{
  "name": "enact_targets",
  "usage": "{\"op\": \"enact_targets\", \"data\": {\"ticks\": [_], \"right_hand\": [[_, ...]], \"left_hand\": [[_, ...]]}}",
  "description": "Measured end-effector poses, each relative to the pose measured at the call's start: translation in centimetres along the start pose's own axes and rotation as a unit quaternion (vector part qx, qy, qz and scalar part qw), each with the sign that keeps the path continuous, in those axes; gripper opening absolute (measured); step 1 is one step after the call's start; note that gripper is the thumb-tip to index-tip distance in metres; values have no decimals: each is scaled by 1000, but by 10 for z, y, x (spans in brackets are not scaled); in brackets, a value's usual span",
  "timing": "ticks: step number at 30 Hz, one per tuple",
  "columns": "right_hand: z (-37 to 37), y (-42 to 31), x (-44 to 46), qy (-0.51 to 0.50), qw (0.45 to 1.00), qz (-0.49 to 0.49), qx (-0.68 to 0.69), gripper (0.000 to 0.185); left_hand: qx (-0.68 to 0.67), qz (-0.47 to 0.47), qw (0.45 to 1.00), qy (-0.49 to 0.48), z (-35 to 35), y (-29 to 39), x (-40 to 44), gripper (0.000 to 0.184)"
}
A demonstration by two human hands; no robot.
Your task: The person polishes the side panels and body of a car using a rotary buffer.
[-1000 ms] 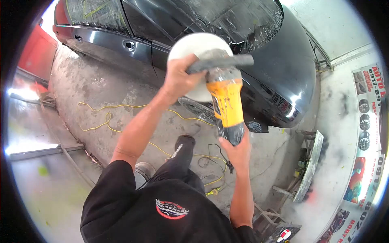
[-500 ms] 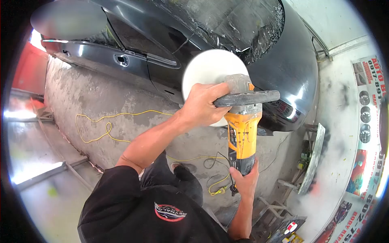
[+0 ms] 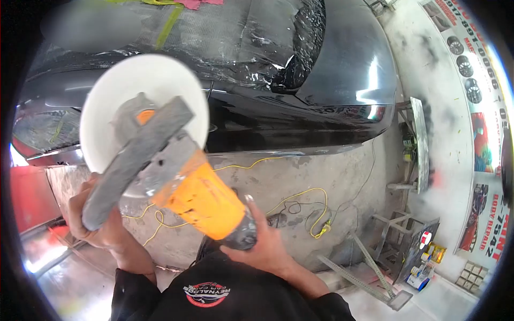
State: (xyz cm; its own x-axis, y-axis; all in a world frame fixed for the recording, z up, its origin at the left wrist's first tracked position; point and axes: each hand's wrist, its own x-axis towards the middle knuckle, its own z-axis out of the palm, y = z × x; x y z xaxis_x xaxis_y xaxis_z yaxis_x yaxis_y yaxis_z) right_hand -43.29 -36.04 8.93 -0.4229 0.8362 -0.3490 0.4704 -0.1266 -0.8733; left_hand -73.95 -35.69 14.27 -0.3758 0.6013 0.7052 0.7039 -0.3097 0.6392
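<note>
I hold a car polisher (image 3: 206,198) with an orange-yellow body and a large round white pad (image 3: 147,72). My left hand (image 3: 104,230) is closed round the lower end of its grey bar handle (image 3: 134,166). At the rear of the body, my right hand (image 3: 262,243) grips the dark end. The tool is tilted, its head up and to the left and its pad facing the black car (image 3: 300,125). Whether the pad touches the paint cannot be told. Dark plastic sheeting (image 3: 230,37) covers part of the car.
A yellow extension cord (image 3: 257,162) loops over the concrete floor (image 3: 257,184). At the lower right stand a metal frame (image 3: 364,267) and a small table (image 3: 409,257) with containers on it. A long board (image 3: 420,144) leans near the wall banner (image 3: 474,128).
The polisher has swung left, and its body now slants instead of hanging nearly upright. Both hands have moved with it, keeping hold. The view has shifted along the car.
</note>
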Motion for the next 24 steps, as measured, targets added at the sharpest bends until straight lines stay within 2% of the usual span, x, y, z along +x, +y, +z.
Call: {"op": "enact_targets", "data": {"ticks": [2, 3, 5, 6, 7, 11, 12, 13, 14, 17, 19, 21, 24], "right_hand": [[9, -6, 7, -30, 999, 0, 22, 109], [14, -1, 8, -37, 999, 11, 8, 116], [14, 7, 5, -24, 999, 22, 23, 117], [11, 14, 1, -16, 999, 28, 29, 117], [7, 24, -3, 5, 999, 19, 36, 116], [-9, 102, -41, 69, 996, 7, 50, 114], [-15, 119, -51, 88, 995, 10, 53, 114], [-22, 127, -61, 92, 989, 51, 102, 111], [-29, 135, -72, 96, 979, 98, 150, 109], [-37, 194, -102, 116, 976, 77, 168, 103], [-37, 182, -99, 146, 960, 120, 209, 101], [-33, 150, -93, 165, 935, 195, 246, 96], [-1, 161, -96, 207, 936, 148, 243, 94]], "left_hand": [[21, 27, 999, 0, -15, -8, 1, 22], [2, 32, 999, -8, -15, -7, 1, 21], [-66, 39, 997, -32, -8, -4, -1, 19], [-54, 54, 996, -46, 10, 9, 1, 20], [-42, 69, 995, -60, 29, 22, 3, 32], [-99, 83, 958, -257, 74, 49, -12, 49], [-113, 111, 947, -280, 87, 49, -26, 48], [-163, 118, 927, -316, 100, 49, -39, 37], [-191, 100, 935, -281, 119, 57, -56, 38], [-194, 59, 945, -258, 159, 66, -96, 35], [-221, 39, 937, -269, 177, 65, -103, 26], [-232, 30, 929, -288, 184, 61, -106, 25], [-234, 47, 916, -321, 187, 49, -99, 24]]}}
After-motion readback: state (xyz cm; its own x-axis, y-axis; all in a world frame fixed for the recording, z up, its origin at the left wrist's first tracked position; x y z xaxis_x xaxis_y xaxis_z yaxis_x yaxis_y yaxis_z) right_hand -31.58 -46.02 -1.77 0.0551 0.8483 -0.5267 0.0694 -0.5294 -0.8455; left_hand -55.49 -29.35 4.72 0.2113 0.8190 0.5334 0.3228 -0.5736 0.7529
